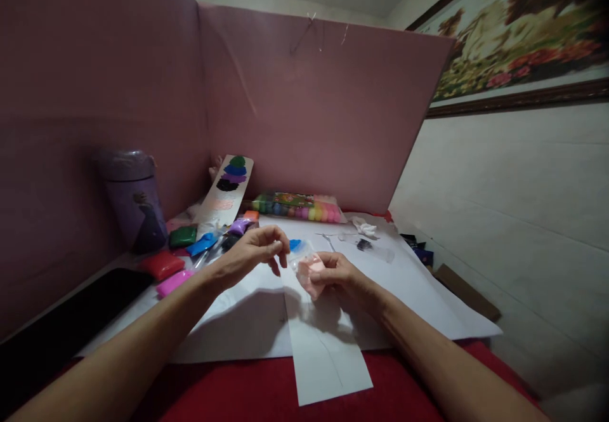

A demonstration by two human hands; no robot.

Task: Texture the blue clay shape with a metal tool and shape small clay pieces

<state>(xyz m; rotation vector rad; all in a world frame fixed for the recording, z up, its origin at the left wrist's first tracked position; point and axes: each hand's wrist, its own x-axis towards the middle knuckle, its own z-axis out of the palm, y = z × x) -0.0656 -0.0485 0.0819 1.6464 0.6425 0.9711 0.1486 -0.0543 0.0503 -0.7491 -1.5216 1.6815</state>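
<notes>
In my right hand [340,275] is a small clear packet of pale pink modelling clay [309,276], pinched between thumb and fingers above a white paper strip [328,362]. My left hand [266,247] hovers just left of the packet, fingers loosely curved and apart, with nothing visible in them. Behind the packet, a bit of blue clay [295,244] shows near clear plastic. The paper strip carries a faint thin line and sticks out over the front edge of a large white sheet [228,339].
Coloured clay packets, including red [162,265], pink [174,282] and green [183,237], lie left beside a purple tumbler [136,203]. A card with colour patches [228,184] leans behind. A pack of coloured clay [297,207], scissors [328,241] and crumpled tissue [364,226] lie farther back.
</notes>
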